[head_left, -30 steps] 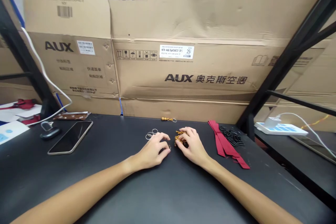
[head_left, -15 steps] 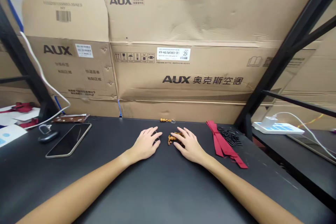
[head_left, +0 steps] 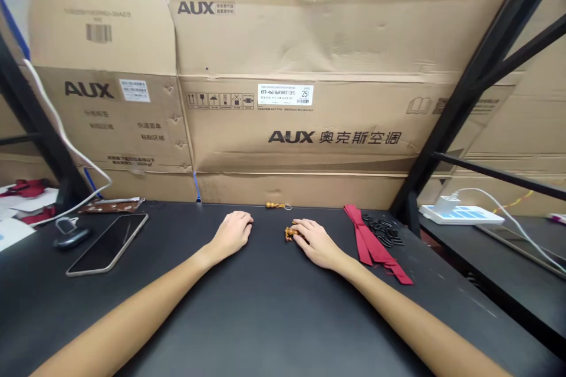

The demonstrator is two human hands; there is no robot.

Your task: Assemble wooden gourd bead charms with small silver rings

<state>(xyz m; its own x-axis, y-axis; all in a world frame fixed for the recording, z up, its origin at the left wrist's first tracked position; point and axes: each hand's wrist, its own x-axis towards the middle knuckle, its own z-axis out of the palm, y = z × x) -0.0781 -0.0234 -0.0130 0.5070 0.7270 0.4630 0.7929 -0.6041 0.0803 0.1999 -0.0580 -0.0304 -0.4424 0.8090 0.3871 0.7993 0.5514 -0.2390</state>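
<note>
My right hand (head_left: 316,240) lies over a small cluster of golden-brown beaded charms (head_left: 290,234), its fingers drawn in on them and covering most of the cluster. To the left, my left hand (head_left: 232,232) rests low over the black table with its fingers curled together. Whatever lies under those fingers is hidden. Beyond both hands, near the cardboard, a golden gourd-shaped charm (head_left: 270,205) lies on its side with a cord and a metal ring.
Red ribbon strips (head_left: 371,244) and a pile of black clasps (head_left: 384,230) lie right of my right hand. At left are a phone (head_left: 108,244), a black round device (head_left: 73,234) and a brown packet (head_left: 112,205). Cardboard (head_left: 300,147) walls the back of the table (head_left: 247,318).
My left hand has moved left, away from the cluster, and its fingers have curled in; the ring seen at them is hidden now. My right hand's fingers have drawn together over the charms.
</note>
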